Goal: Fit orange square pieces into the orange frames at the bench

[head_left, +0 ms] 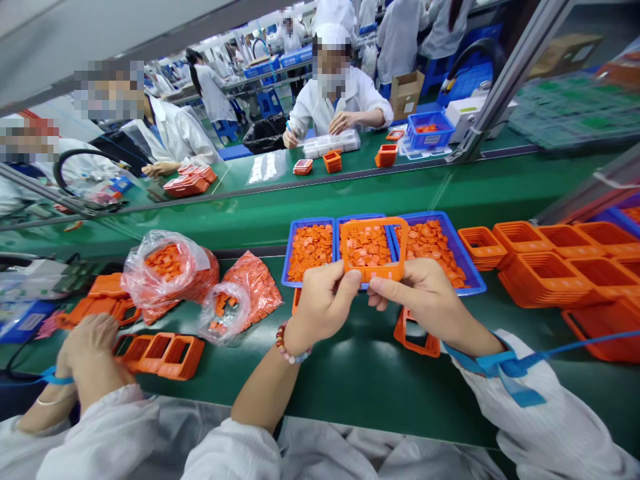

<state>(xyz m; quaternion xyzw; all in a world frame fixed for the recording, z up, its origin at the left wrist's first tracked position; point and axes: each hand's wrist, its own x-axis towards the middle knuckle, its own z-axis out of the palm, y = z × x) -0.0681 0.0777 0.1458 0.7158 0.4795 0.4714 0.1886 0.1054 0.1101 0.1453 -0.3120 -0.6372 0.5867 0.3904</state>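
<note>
An orange plastic frame (375,272) is held upright between my two hands, above the green table. My left hand (325,300), with a bead bracelet at the wrist, grips its lower left corner with the thumb in front. On the other side, my right hand (425,293) pinches the lower right corner; a blue strap circles that wrist. Behind the frame stand blue trays (470,283) of small orange pieces (433,243). Another orange frame (417,340) lies on the table below my right hand.
Stacks of orange frames (545,280) stand at the right. To the left are a bag of orange pieces (255,287), a larger bag (200,277) and a row of frames (170,357). A co-worker's hands (93,347) are at the far left. A green ledge (240,217) runs behind.
</note>
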